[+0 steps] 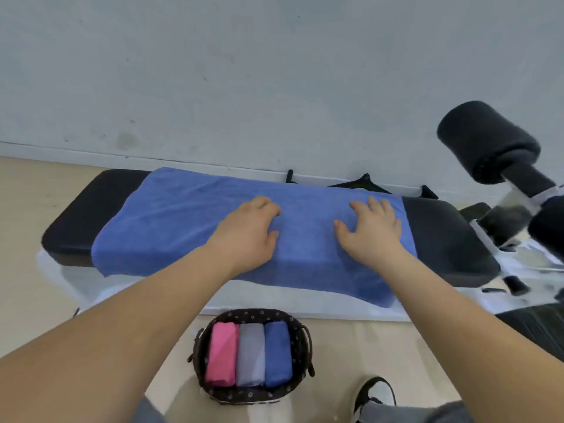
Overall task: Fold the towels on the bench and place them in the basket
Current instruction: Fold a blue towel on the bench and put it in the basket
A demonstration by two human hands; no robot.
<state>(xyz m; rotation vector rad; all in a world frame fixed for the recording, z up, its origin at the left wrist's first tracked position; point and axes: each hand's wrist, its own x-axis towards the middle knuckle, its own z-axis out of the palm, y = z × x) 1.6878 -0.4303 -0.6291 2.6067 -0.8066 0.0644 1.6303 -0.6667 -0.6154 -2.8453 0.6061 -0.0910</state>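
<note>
The blue towel (171, 227) lies spread on the worktop (76, 215), mid-frame. My left hand (250, 230) rests on it, fingers bent, and I cannot tell whether they pinch cloth. My right hand (372, 233) presses flat, fingers wide. I judge this is smoothing. The next fold needs pinched edges, then the basket (253, 312) at lower centre.

A black padded desk (442, 239) stands along the wall (274, 87) on a pale wooden floor (27, 300). A blue towel (183, 227) lies spread over its middle, both padded ends bare, the near edge hanging over the front. A dark basket (305, 340) stands on the floor just before it.
</note>
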